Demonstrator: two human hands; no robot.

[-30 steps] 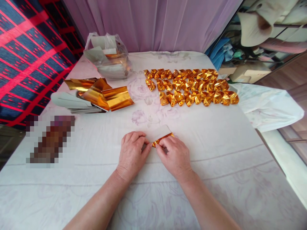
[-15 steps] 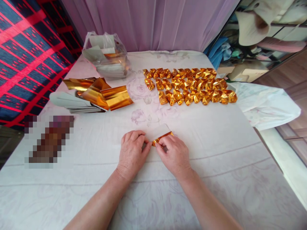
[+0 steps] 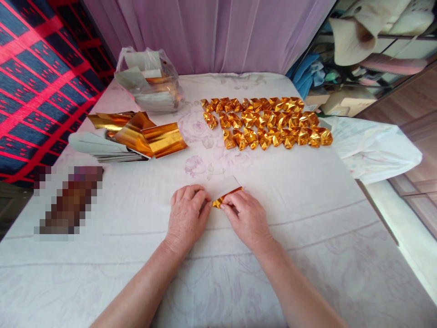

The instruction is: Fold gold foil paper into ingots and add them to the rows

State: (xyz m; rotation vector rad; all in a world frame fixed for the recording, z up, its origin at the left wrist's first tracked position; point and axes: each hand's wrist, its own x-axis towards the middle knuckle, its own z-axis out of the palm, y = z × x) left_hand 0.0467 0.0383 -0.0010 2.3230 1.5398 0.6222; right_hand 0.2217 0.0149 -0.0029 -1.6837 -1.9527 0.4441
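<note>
Both hands are down on the white floral tablecloth [image 3: 307, 237], working one small gold foil paper [image 3: 226, 192] between them. The left hand [image 3: 186, 215] has its fingers curled down onto the left end of the sheet, pinching that edge. The right hand [image 3: 247, 217] pinches the folded gold edge with thumb and fingertips, so both are closed on the same piece. The paper lies white side up with a strip of gold showing along the near edge, flat on the cloth.

Taking that paper as the landmark: straight beyond it, toward the far side of the table, sit three rows of folded gold ingots [image 3: 266, 123], packed side by side and touching. Beyond it and to the left is a stack of gold foil sheets [image 3: 136, 136], with a few curled ones lying loose on top. Further back behind that stack is a clear plastic bag [image 3: 150, 79] with more paper inside. Off to the right of the ingots, a white cloth [image 3: 372, 148] hangs past the table edge.
</note>
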